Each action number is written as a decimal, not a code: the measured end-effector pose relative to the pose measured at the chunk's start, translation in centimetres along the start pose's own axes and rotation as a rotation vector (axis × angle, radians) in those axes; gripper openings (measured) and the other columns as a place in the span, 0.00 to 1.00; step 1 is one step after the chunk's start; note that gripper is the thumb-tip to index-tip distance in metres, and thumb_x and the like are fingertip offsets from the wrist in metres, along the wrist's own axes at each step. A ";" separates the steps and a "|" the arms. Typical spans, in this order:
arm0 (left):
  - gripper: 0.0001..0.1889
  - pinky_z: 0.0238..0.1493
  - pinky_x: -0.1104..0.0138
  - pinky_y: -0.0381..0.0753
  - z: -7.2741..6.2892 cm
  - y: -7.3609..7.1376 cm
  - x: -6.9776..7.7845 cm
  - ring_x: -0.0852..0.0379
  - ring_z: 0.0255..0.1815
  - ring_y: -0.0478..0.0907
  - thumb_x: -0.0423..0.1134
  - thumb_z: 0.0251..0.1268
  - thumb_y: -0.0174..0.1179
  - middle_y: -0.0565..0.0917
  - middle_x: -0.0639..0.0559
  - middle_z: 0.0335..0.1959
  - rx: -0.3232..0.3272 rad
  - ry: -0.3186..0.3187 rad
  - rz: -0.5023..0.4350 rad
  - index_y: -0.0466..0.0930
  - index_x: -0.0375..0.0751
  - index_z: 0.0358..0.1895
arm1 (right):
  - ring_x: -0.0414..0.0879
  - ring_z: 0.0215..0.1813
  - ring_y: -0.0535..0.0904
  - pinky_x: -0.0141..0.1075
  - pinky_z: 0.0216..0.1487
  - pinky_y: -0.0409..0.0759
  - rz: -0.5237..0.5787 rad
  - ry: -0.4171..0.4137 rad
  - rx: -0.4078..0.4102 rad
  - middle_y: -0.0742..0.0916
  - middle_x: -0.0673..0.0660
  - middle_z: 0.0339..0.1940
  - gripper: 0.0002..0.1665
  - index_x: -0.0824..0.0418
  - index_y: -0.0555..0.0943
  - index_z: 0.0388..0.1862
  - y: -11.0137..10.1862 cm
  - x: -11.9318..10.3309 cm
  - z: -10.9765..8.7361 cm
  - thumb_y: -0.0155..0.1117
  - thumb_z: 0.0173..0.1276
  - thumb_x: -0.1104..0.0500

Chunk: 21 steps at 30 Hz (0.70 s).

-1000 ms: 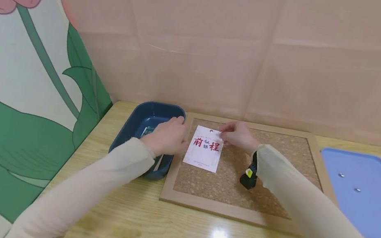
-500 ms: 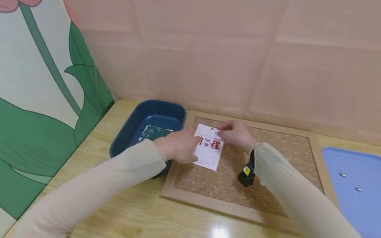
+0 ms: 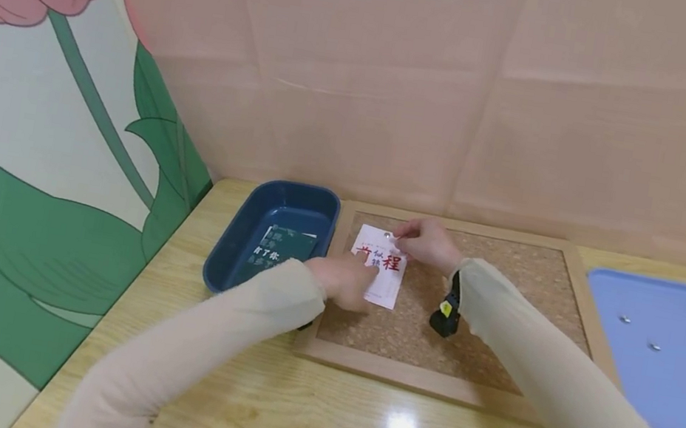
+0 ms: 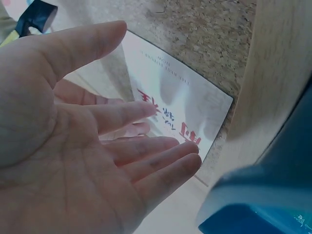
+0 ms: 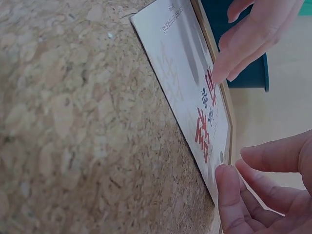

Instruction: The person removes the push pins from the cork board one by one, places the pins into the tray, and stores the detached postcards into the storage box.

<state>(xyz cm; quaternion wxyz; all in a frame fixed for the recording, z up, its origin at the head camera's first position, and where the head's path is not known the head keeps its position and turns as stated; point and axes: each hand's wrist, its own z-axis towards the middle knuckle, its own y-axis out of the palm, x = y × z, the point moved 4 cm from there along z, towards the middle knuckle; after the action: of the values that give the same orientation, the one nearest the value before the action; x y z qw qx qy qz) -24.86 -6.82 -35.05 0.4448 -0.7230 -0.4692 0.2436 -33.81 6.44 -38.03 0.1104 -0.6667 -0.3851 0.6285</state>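
A white card (image 3: 383, 289) with red and blue characters lies on the cork board (image 3: 481, 318), near its left side. A small silvery pin (image 3: 387, 235) shows at the card's top edge, also visible as a grey dot (image 5: 222, 157) in the right wrist view. My left hand (image 3: 346, 280) reaches over the card's left half with fingers extended; in the left wrist view the palm (image 4: 73, 161) shows nothing held. My right hand (image 3: 432, 245) is at the card's top right corner, beside the pin. In the right wrist view a fingertip (image 5: 226, 176) touches that corner, with thumb and fingers apart.
Left of the board stands a dark blue tray (image 3: 232, 234) with a green card (image 3: 283, 249) inside. A light blue tray (image 3: 658, 391) at the right bears silvery pins (image 3: 625, 318). The board's wooden frame (image 3: 399, 372) rests on the wooden table (image 3: 258, 410).
My left hand has moved right, from above the dark blue tray to over the card, uncovering the green card. My right hand stays at the card's top right corner.
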 end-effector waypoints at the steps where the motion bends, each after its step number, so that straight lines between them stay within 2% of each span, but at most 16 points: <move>1: 0.36 0.73 0.58 0.58 0.1 0.1 0.0 0.46 0.76 0.53 0.51 0.67 0.56 0.56 0.40 0.76 -0.002 -0.008 -0.002 0.57 0.40 0.74 | 0.46 0.36 0.78 0.30 0.34 0.75 -0.001 0.001 -0.001 0.84 0.61 0.41 0.18 0.71 0.79 0.53 0.0 0.1 0.0 0.57 0.66 0.63; 10: 0.38 0.72 0.58 0.59 0.5 0.7 0.5 0.47 0.76 0.54 0.53 0.66 0.55 0.56 0.42 0.76 -0.034 -0.045 -0.011 0.54 0.42 0.75 | 0.46 0.39 0.77 0.28 0.35 0.72 -0.018 -0.001 0.006 0.84 0.62 0.42 0.19 0.71 0.79 0.53 0.2 0.0 0.3 0.57 0.66 0.63; 16: 0.41 0.71 0.59 0.62 0.9 0.7 1.1 0.47 0.74 0.58 0.55 0.63 0.59 0.60 0.40 0.74 -0.006 -0.044 0.015 0.55 0.41 0.74 | 0.48 0.45 0.77 0.31 0.42 0.74 -0.011 -0.003 0.002 0.83 0.66 0.50 0.19 0.71 0.79 0.53 0.4 0.1 0.5 0.57 0.65 0.63; 21: 0.42 0.69 0.59 0.65 1.5 0.6 1.2 0.46 0.72 0.60 0.56 0.62 0.61 0.61 0.38 0.72 0.001 -0.040 0.028 0.55 0.41 0.75 | 0.50 0.46 0.77 0.34 0.45 0.74 -0.047 -0.034 -0.007 0.84 0.67 0.50 0.21 0.71 0.78 0.55 0.8 0.3 1.1 0.57 0.64 0.63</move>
<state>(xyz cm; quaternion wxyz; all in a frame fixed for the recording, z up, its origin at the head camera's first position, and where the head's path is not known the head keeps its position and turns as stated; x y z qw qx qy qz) -25.17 -5.23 -36.23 0.4322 -0.7241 -0.4678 0.2646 -34.58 5.74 -38.95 0.1164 -0.6469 -0.4046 0.6358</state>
